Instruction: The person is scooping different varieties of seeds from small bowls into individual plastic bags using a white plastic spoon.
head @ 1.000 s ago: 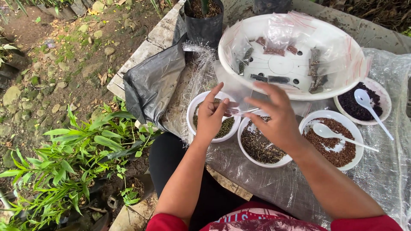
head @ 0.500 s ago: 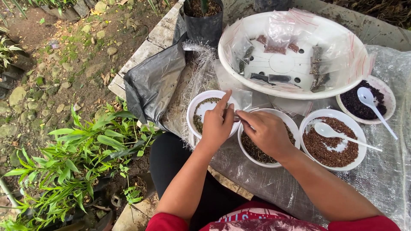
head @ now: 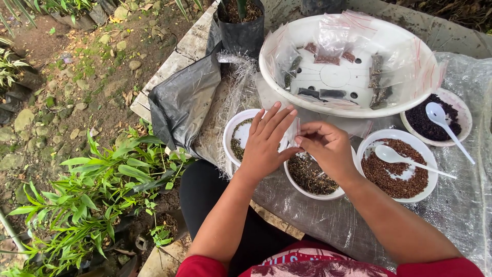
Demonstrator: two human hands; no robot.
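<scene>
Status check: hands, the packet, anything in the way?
Both hands pinch a small clear packet. Held above seed bowls. Nothing blocks it.

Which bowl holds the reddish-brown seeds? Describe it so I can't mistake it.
Start at the big white basin full of small packets. Just below its right side sits a white bowl of reddish-brown seeds with a white spoon lying across it. The bowl up and right holds near-black seeds; the one to the left, below the hands, holds dark chaffy bits.
</scene>
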